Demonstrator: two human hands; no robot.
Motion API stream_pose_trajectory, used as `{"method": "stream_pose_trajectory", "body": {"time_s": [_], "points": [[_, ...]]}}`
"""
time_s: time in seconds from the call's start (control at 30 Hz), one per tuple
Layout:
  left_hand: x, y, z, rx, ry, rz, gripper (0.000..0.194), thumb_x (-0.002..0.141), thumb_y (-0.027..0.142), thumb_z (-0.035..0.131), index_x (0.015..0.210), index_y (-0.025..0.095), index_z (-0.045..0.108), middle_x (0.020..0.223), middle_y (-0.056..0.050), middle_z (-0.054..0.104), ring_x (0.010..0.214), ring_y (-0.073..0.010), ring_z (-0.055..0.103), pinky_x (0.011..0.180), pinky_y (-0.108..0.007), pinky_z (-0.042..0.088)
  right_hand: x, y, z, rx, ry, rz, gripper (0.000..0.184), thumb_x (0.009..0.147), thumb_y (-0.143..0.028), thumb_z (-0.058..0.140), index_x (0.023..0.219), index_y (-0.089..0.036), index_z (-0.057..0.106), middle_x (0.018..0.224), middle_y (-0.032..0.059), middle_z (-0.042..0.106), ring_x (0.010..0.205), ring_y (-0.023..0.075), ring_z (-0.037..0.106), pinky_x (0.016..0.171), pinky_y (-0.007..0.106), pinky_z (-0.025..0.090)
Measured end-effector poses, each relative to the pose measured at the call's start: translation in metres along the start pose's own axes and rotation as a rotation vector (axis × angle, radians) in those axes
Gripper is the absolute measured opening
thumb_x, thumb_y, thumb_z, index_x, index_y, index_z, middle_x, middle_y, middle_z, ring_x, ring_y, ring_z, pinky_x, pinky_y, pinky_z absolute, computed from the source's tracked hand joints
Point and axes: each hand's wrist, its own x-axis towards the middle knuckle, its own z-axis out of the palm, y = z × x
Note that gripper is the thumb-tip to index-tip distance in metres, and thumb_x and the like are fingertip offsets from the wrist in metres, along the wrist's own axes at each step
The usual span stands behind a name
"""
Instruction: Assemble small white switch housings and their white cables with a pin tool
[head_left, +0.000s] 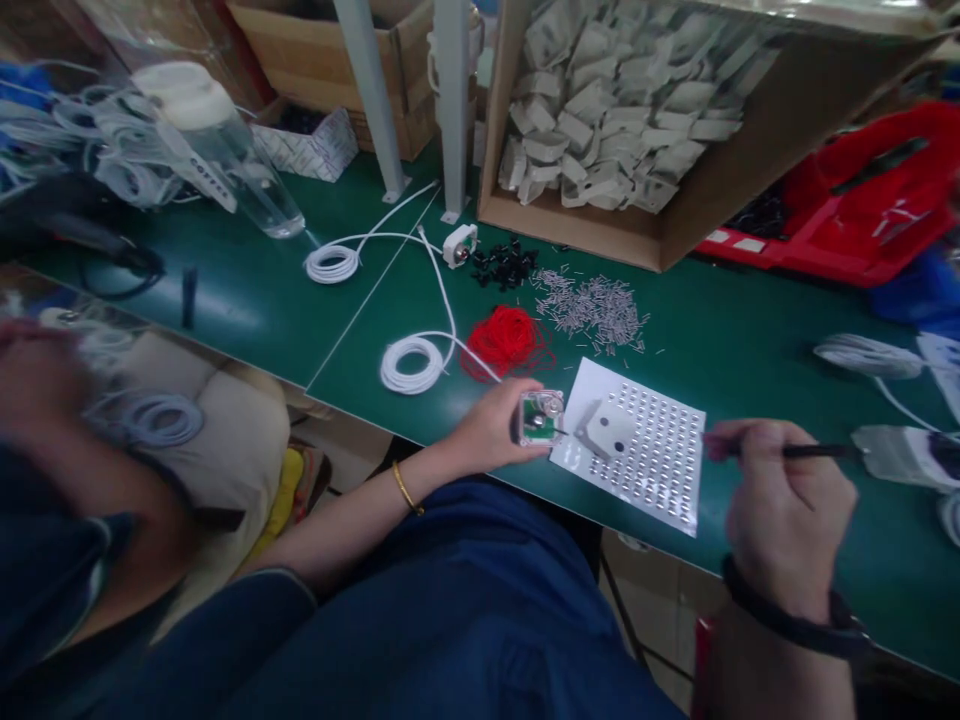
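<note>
Landmark: the dotted sheet (576, 393), white with rows of shiny silver dots, flat on the green table (757, 350).
On the sheet: a pale cover (609, 430) with dark round spots, lying over part of the dots.
Beyond the sheet: loose metal pins (592, 308), a red thread bundle (506, 340) and small black parts (506, 263).
Left of the sheet: a white cable coil (411, 364), its cable running to the left hand; farther off, another person's arm (45, 385), blurred.
In the way: the cover hides some dots; two grey posts rise behind the coil.
Left hand (499, 425): reaches in at the sheet's left edge, fingers pinching a small open housing (540, 418) with a green board inside.
Right hand (784, 510): right of the sheet, raised, fingers closed around a dark slim tool (814, 451), held roughly level.
Cardboard box (570, 238): beyond the pins, heaped with off-white plastic parts (600, 120).
Red bin (877, 230): beyond the sheet to the right, black pieces inside.
</note>
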Motion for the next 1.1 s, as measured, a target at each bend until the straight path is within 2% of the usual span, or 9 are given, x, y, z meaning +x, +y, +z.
{"method": "stream_pose_trajectory", "body": {"time_s": [0.17,0.23,0.33,0.4,0.53,0.67,0.73,0.93,1.1], "points": [[-0.003,-0.004,0.000,-0.025,0.031,-0.025,0.080,0.060,0.034,0.080,0.126,0.021,0.037,0.127,-0.010,0.053,0.116,-0.0263,0.053,0.100,-0.041,0.043,-0.006,-0.014,0.032,-0.647,-0.423,-0.136,0.066,0.088,-0.059,0.035,0.134,-0.012,0.040,0.093,0.0210,0.063,0.070,0.0342,0.064,0.052,0.039,0.043],[-0.003,-0.005,0.000,-0.048,0.046,-0.047,0.083,0.058,0.036,0.081,0.127,0.021,0.037,0.127,-0.010,0.052,0.116,-0.0266,0.054,0.099,-0.040,0.044,-0.015,-0.022,0.046,-0.731,-0.480,-0.202,0.074,0.086,-0.064,0.035,0.139,-0.012,0.032,0.099,0.0233,0.060,0.070,0.0348,0.065,0.051,0.038,0.043],[-0.003,-0.006,-0.001,-0.070,0.060,-0.070,0.080,0.057,0.040,0.081,0.123,0.020,0.039,0.123,-0.011,0.055,0.113,-0.0263,0.055,0.096,-0.039,0.045,-0.022,-0.026,0.058,-0.743,-0.510,-0.195,0.072,0.085,-0.066,0.032,0.132,-0.013,0.042,0.092,0.0212,0.058,0.065,0.0337,0.063,0.050,0.038,0.042],[-0.003,-0.005,-0.002,-0.069,0.063,-0.076,0.079,0.056,0.040,0.082,0.121,0.019,0.041,0.121,-0.010,0.056,0.111,-0.0260,0.056,0.096,-0.039,0.046,-0.021,-0.023,0.057,-0.620,-0.495,-0.139,0.066,0.085,-0.065,0.035,0.124,-0.015,0.049,0.093,0.0199,0.057,0.067,0.0324,0.062,0.053,0.040,0.044],[-0.002,-0.001,-0.004,-0.018,0.043,-0.023,0.081,0.053,0.043,0.084,0.120,0.020,0.044,0.119,-0.009,0.057,0.109,-0.0258,0.056,0.097,-0.039,0.044,-0.014,-0.014,0.049,0.107,-0.464,0.085,0.051,0.083,-0.057,0.042,0.120,-0.023,0.049,0.095,0.0103,0.057,0.058,0.0174,0.051,0.052,0.032,0.042],[-0.003,0.003,0.000,0.108,0.039,0.004,0.077,0.058,0.042,0.081,0.122,0.019,0.043,0.118,-0.010,0.058,0.109,-0.0272,0.056,0.096,-0.041,0.044,-0.017,-0.017,0.052,0.761,-0.644,0.429,0.036,0.084,-0.048,0.037,0.110,-0.027,0.048,0.071,-0.0032,0.050,0.037,0.0069,0.021,0.034,0.020,0.023],[-0.003,0.004,0.003,0.168,0.045,0.006,0.073,0.061,0.042,0.079,0.121,0.020,0.044,0.117,-0.011,0.059,0.108,-0.0283,0.056,0.095,-0.043,0.045,-0.019,-0.020,0.061,0.978,-0.690,0.574,0.030,0.081,-0.045,0.046,0.104,-0.026,0.049,0.065,-0.0056,0.046,0.036,0.0065,0.022,0.031,0.018,0.018],[-0.003,0.003,0.009,0.271,0.055,0.043,0.068,0.063,0.040,0.078,0.120,0.018,0.045,0.113,-0.012,0.060,0.106,-0.0290,0.057,0.092,-0.044,0.046,-0.017,-0.018,0.073,0.994,-0.617,0.606,0.039,0.083,-0.054,0.050,0.108,-0.024,0.051,0.062,-0.0054,0.045,0.039,0.0075,0.033,0.029,0.015,0.020],[-0.003,0.003,0.009,0.299,0.056,0.072,0.069,0.065,0.043,0.076,0.121,0.018,0.045,0.114,-0.012,0.060,0.105,-0.0290,0.057,0.091,-0.043,0.047,-0.012,-0.013,0.070,0.918,-0.681,0.532,0.043,0.086,-0.058,0.042,0.112,-0.024,0.049,0.063,-0.0051,0.044,0.040,0.0084,0.034,0.031,0.017,0.021]]}}
